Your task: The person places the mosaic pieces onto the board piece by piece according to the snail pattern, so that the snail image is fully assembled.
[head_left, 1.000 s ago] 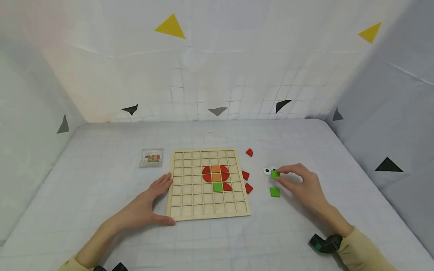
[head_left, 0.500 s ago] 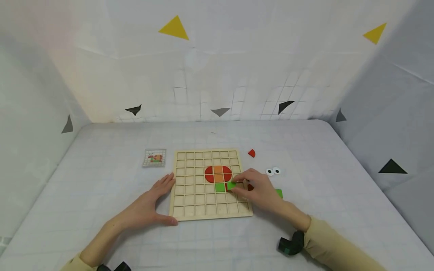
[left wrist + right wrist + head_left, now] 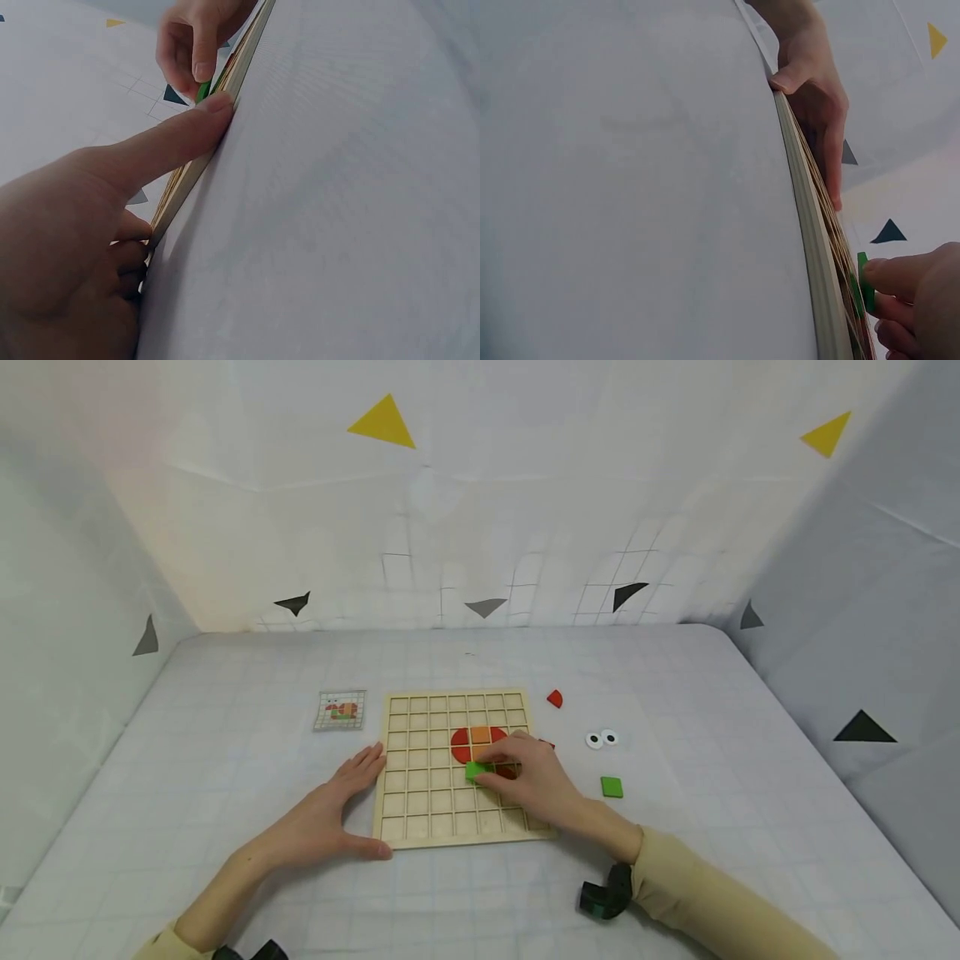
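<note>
A wooden grid board lies on the table. My left hand rests against it, straight fingers at its left edge and thumb at the near left corner. My right hand pinches a green square tile between thumb and fingers, just above the board. Another green tile sits in the board beneath it, mostly hidden from the head view. Red quarter-round tiles flank orange square tiles in the board's cells; my right hand partly covers them.
Right of the board lie a green square tile, two round eye pieces and a red quarter-round tile. More red shows behind my right hand. A small pattern card lies left of the board.
My right hand has carried the green tile from beside the eye pieces leftward over the board, past the lower red tile. My left hand has stayed at the board's edge.
</note>
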The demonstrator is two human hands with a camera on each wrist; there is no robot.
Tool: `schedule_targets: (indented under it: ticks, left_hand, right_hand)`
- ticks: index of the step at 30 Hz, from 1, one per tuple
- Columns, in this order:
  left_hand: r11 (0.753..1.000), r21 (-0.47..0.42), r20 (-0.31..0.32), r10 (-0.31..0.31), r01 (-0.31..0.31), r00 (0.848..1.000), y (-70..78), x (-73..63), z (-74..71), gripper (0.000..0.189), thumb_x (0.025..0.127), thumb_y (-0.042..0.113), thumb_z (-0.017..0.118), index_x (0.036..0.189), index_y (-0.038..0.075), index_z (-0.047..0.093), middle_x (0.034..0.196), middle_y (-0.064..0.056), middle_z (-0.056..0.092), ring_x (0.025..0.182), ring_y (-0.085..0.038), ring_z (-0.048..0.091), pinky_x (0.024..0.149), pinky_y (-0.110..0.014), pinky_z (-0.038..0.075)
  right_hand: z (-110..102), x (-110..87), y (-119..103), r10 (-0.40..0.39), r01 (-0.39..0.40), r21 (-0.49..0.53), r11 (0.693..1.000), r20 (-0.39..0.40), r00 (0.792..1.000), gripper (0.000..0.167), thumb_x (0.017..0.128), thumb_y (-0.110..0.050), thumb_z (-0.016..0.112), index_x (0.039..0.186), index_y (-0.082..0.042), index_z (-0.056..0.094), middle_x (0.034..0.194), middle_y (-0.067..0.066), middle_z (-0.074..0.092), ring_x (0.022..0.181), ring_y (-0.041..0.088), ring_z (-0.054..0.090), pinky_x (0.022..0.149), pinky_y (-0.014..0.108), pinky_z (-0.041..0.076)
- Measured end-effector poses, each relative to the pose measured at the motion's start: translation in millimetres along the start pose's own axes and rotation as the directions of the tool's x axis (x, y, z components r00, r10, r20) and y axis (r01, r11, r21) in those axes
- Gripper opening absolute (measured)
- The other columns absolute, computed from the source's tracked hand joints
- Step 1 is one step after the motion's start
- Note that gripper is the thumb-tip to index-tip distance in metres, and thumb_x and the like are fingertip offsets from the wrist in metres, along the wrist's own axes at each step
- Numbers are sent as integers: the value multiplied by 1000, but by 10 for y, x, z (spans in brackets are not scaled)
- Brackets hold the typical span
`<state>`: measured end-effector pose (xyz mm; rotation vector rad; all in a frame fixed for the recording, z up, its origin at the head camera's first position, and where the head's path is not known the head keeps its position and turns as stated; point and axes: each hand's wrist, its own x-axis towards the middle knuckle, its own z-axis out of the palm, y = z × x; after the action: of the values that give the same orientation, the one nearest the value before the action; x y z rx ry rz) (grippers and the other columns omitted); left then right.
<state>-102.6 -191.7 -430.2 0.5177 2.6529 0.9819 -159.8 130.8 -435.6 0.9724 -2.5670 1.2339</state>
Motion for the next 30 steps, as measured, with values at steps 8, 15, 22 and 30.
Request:
schedule_targets:
  ticks: [8, 15, 22, 30]
  left_hand:
    - [1000, 4, 10, -9, 9, 1000, 13, 9, 8, 124, 64, 68, 82, 160, 15, 24, 169, 4, 11, 156, -30, 7, 122, -58, 16]
    - [1000, 11, 3, -12, 12, 1000, 17, -2, -11, 123, 64, 68, 82, 160, 15, 24, 169, 3, 12, 155, -32, 7, 121, -60, 16]
    - [1000, 5, 10, -15, 15, 1000, 8, 9, -6, 124, 64, 68, 82, 160, 15, 24, 169, 2, 11, 155, -32, 6, 122, -60, 15]
    - [1000, 14, 6, -16, 16, 1000, 11, 7, -5, 124, 64, 68, 82, 160, 14, 24, 169, 2, 11, 155, -33, 7, 121, -60, 16]
  right_hand:
    - [152, 7, -12, -123, 121, -71, 990, -24, 992, 24, 83, -21, 83, 106, -15, 75, 96, -8, 73, 90, 9, 57, 76, 23, 51]
    - [191, 23, 40, -273, 270, -80, 959, -22, 962, 22, 83, -18, 82, 103, -14, 74, 103, -6, 74, 89, 11, 58, 75, 21, 49]
    - [188, 18, 44, -271, 267, -92, 959, -36, 962, 21, 83, -17, 82, 102, -13, 74, 101, -5, 74, 89, 11, 58, 76, 22, 50]
    - [194, 14, 61, -270, 265, -103, 959, -36, 962, 21, 83, -17, 82, 103, -14, 74, 102, -7, 74, 90, 10, 57, 75, 22, 50]
